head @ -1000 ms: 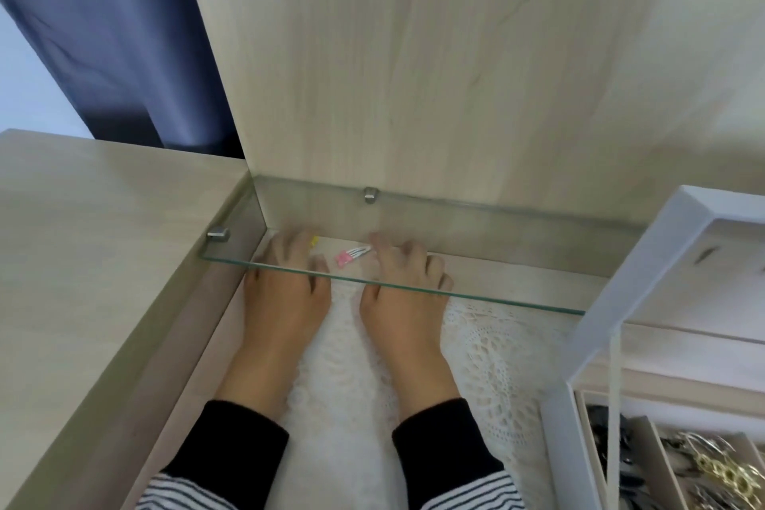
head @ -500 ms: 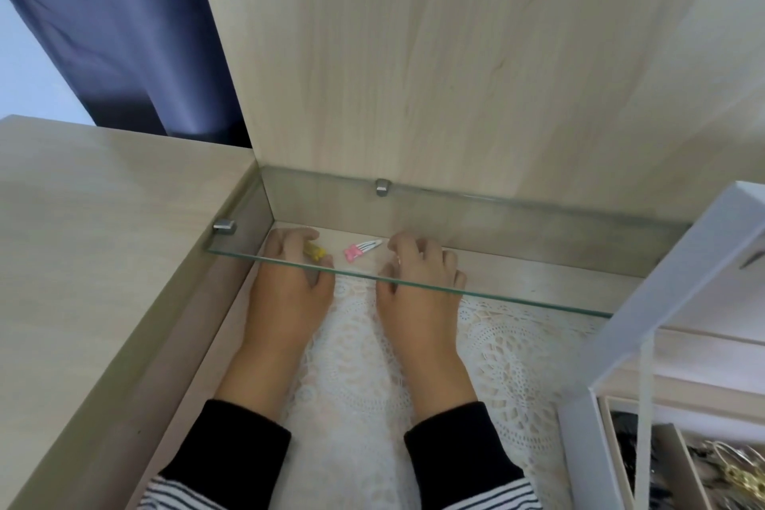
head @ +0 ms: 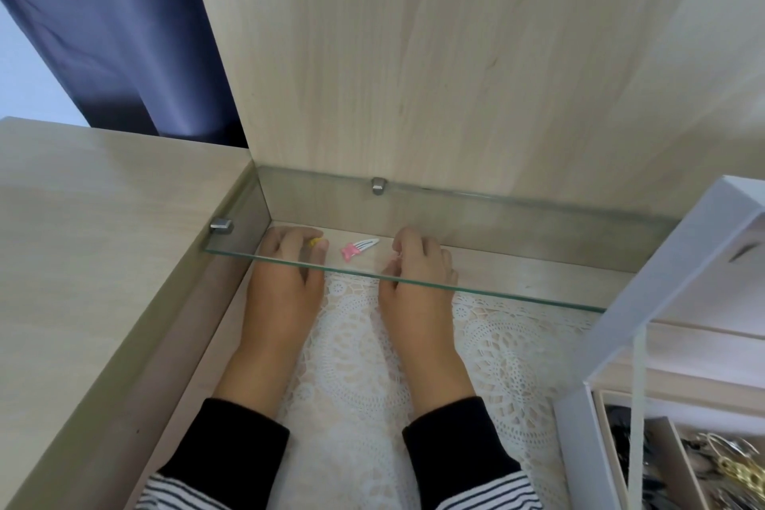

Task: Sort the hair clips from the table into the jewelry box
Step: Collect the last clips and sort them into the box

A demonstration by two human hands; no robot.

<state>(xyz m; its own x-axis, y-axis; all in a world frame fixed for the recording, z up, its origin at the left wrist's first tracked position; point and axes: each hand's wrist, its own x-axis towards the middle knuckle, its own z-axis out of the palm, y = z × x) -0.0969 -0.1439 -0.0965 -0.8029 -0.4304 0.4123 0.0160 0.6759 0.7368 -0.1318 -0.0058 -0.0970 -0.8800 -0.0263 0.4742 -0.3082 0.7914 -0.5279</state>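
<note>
Recessed wooden compartment, pale grain, with a tall back panel [head: 455, 75] rising behind it. A glass shelf [head: 517, 294] spans the recess on metal pegs, and both hands reach under it, so the fingers are seen through the pane and its front edge cuts across the knuckles. White lace mat [head: 356, 364] on the compartment floor beneath the wrists; it stops short of the back strip of bare wood. Dark blue curtain [head: 116, 33] at upper left. White jewelry box [head: 579, 439] at lower right, lid raised and leaning over the shelf's right end, compartments inside holding dark clips and gold-coloured pieces. Left hand [head: 285, 290] palm down, fingers curled close together, thumb and forefinger pinching a small yellow clip [head: 316, 241] of which only a sliver shows. Right hand [head: 418, 294] palm down, fingers bent and loosely bunched, tips on the wood; whether it holds anything cannot be told. Between the two hands, touching neither, a pink-and-white hair clip [head: 358, 249] lies flat on the bare wood under the glass, long axis diagonal, pink bow end near-left, white tip pointing far-right toward the back panel. Black cuffs over striped sleeves.
</note>
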